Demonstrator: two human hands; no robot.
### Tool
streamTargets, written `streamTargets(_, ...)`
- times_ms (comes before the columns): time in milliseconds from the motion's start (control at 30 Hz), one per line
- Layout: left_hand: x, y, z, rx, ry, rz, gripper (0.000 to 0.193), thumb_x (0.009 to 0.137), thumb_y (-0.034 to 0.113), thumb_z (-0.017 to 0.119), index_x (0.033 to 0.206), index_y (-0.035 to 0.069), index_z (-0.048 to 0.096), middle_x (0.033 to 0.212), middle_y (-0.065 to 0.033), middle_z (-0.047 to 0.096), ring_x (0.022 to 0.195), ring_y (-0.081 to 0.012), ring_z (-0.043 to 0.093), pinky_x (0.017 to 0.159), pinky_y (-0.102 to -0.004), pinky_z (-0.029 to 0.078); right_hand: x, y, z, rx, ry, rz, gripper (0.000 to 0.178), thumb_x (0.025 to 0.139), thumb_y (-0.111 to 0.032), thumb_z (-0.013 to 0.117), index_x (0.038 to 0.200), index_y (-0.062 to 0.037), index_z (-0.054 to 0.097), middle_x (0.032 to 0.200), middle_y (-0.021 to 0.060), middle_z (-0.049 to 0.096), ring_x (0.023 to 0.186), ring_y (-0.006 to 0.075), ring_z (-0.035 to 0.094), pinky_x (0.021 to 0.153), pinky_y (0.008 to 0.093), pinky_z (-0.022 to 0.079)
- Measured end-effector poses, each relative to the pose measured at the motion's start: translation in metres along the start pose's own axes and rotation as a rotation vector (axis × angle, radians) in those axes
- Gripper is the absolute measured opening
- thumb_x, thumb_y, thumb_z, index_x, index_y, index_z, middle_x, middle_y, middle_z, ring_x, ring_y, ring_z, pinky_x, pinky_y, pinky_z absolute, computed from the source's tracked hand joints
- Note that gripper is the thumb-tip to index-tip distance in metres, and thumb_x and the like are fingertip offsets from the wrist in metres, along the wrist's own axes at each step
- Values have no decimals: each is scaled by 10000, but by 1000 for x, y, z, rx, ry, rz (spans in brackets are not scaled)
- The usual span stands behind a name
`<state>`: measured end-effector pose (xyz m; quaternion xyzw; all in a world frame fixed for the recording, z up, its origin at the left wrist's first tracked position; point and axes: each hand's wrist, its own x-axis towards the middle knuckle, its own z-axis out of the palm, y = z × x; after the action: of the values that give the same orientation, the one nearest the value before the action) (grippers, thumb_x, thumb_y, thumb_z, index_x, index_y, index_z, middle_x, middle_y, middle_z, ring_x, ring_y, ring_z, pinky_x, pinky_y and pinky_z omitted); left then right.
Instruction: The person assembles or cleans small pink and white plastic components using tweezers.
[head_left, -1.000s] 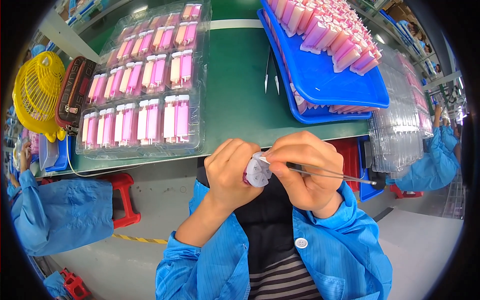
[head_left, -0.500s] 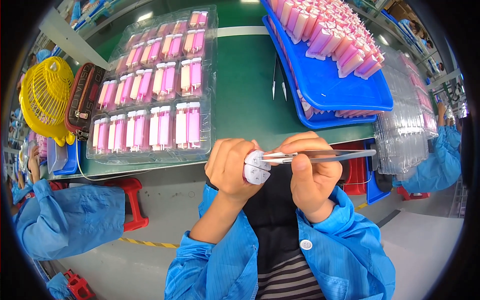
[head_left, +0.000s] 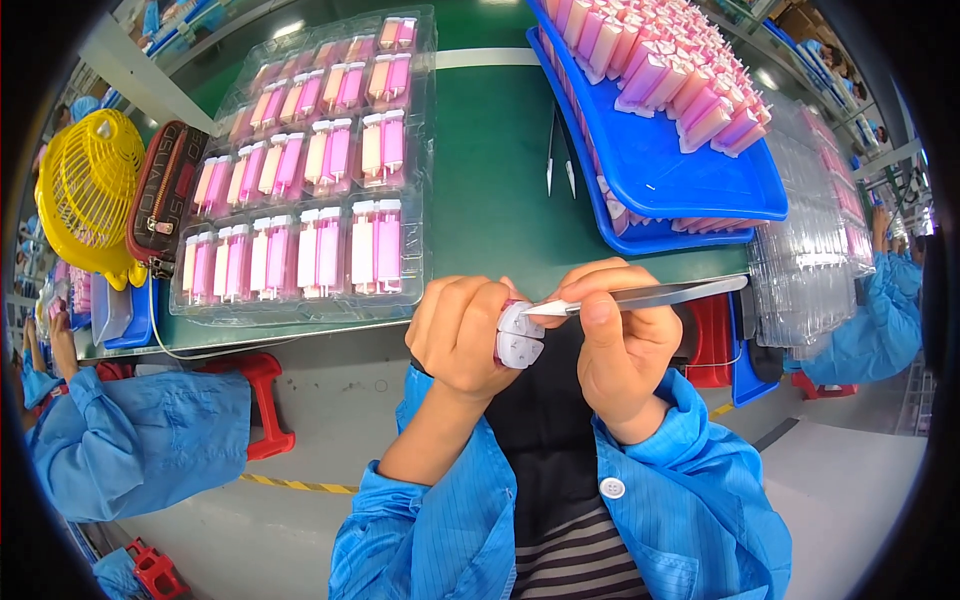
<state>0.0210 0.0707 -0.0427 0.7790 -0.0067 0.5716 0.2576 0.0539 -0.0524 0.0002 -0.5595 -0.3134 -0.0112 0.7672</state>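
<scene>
My left hand (head_left: 458,335) is wrapped round a small pink piece, and its pale round end face (head_left: 520,337), split by a dark line, points out of the fist to the right. Most of that piece is hidden by my fingers. Between the thumb and fingers of my right hand (head_left: 628,345) is a pair of metal tweezers (head_left: 675,294) with light tips. The tips are together and reach the upper part of the end face; I cannot tell whether they grip anything. Both hands are just off the near edge of the green table (head_left: 480,215).
Clear plastic trays (head_left: 412,250) with rows of pink and cream pieces stand left. Stacked blue trays (head_left: 690,188) hold many pink pieces at right, beside clear trays (head_left: 800,270). Another pair of tweezers (head_left: 550,165) lies between. A yellow fan (head_left: 95,190) and a co-worker's blue sleeve (head_left: 150,430) are left.
The tweezer tips were slightly apart and are now together, and the tweezers have tilted up a little. The end face has shifted slightly right. My hands otherwise stay in place.
</scene>
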Motion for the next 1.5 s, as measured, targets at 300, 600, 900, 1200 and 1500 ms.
streamTargets(300,1,1,0,12,-6,18,212,677,-22,741,819,11,587,705,-108,573,593,-271,570,535,-336,463,0,0,1,69,16,14,120,951,-28,548,980,80,592,942,146,635,816,160,654,727,275,545)
streamTargets(600,1,2,2,-12,-20,20,206,668,-35,734,800,9,583,697,-108,565,584,-271,561,519,-333,452,-3,5,-4,93,22,-18,101,947,-23,554,954,73,581,932,155,640,789,152,642,720,271,535)
streamTargets(900,0,4,1,-22,-38,22,208,656,-41,731,789,8,579,687,-111,559,573,-271,555,509,-332,442,-2,3,-9,42,-5,-20,60,923,-2,582,936,55,597,884,147,656,772,149,640,697,262,523)
streamTargets(1200,0,7,-2,-31,-69,2,190,662,7,741,769,19,583,680,-102,561,571,-266,556,509,-333,437,1,-7,-9,-249,-30,-138,56,859,-11,675,887,32,653,839,140,666,694,171,631,606,265,493)
streamTargets(1500,-2,8,-6,-62,-101,-33,206,646,37,754,761,11,586,680,-105,570,575,-267,565,513,-328,440,17,-24,-12,-458,-247,-205,105,792,-5,723,872,23,662,798,132,658,630,206,637,541,278,493)
